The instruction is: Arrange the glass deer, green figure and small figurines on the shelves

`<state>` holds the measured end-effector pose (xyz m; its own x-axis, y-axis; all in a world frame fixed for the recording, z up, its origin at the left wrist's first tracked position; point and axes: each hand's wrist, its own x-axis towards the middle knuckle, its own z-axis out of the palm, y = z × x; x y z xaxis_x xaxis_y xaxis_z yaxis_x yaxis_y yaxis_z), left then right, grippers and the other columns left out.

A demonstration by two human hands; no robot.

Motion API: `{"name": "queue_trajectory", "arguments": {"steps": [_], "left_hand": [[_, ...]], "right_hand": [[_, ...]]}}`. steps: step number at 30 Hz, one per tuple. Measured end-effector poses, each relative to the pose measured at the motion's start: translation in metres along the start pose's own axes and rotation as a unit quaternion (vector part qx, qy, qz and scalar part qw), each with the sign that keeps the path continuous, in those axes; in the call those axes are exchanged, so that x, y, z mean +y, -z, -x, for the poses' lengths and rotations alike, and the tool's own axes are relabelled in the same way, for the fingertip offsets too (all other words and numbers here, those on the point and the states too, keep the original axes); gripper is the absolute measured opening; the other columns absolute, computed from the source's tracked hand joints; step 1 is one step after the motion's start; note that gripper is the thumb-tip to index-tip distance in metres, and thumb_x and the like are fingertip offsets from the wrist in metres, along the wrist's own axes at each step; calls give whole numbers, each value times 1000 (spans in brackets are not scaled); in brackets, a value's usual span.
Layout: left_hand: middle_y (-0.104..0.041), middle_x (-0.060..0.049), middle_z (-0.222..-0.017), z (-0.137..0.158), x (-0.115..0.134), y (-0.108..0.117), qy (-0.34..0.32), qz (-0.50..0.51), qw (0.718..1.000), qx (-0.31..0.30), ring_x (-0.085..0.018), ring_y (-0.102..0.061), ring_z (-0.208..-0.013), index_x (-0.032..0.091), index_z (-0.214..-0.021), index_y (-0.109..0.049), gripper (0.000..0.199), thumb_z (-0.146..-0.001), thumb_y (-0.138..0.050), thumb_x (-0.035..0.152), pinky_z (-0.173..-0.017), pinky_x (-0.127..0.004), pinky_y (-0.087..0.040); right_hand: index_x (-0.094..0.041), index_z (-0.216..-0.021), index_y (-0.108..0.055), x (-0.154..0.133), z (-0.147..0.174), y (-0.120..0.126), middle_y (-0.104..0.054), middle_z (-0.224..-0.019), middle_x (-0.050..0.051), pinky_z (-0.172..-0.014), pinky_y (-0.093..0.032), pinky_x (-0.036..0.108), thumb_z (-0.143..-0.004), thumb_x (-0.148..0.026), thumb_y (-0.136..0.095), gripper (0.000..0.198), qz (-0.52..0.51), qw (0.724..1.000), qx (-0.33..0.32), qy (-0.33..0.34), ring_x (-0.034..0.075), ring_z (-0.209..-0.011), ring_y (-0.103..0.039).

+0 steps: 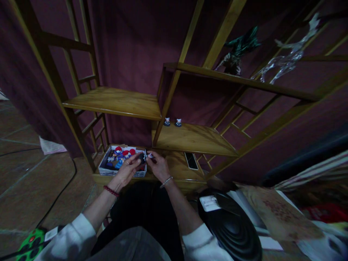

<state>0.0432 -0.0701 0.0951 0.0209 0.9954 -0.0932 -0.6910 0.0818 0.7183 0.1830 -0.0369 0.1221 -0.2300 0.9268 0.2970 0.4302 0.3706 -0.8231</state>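
Observation:
Both of my hands hold one small dark figurine with some white on it, just over the right end of a white box. My left hand is closed on its dark base, and my right hand pinches its upper part. The box stands on the low shelf and contains several small figurines in blue, red and white. On the middle shelf, near its left post, two small black-and-white figurines, one at the left and one at the right, stand upright.
A phone lies on the low shelf. Above stand a dark green figure and a clear glass deer. A black ribbed object is by my right knee. A green power strip and black cord are on the floor.

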Motion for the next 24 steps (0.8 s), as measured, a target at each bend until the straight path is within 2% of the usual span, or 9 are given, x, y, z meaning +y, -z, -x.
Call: {"name": "queue_trajectory", "arguments": {"steps": [5,14,24], "left_hand": [[-63,-4,-107,1,-1,-3,-5,-6,1000,-15,-19,-55,-103,18,-99,-65,34,-65,-68,11,-96,-38,-41],[-66,-4,-97,3,-3,-8,-6,-11,1000,-10,-17,-59,-94,17,-98,-64,35,-64,-69,11,-93,-38,-43],[-66,-1,-86,7,-1,-13,2,0,1000,3,-14,-60,-87,17,-95,-63,32,-65,-69,10,-92,-37,-44]], "right_hand": [[-25,-99,-62,0,2,3,-67,-83,-1,-70,-49,26,-76,-25,-53,25,5,1000,6,12,14,-71,-63],[-22,-91,-60,-6,6,9,-66,-82,0,-70,-49,26,-74,-24,-55,17,15,1000,19,12,15,-73,-63],[-22,-93,-61,-6,9,11,-65,-86,1,-72,-47,25,-77,-24,-55,17,40,997,15,72,15,-78,-61]]}}
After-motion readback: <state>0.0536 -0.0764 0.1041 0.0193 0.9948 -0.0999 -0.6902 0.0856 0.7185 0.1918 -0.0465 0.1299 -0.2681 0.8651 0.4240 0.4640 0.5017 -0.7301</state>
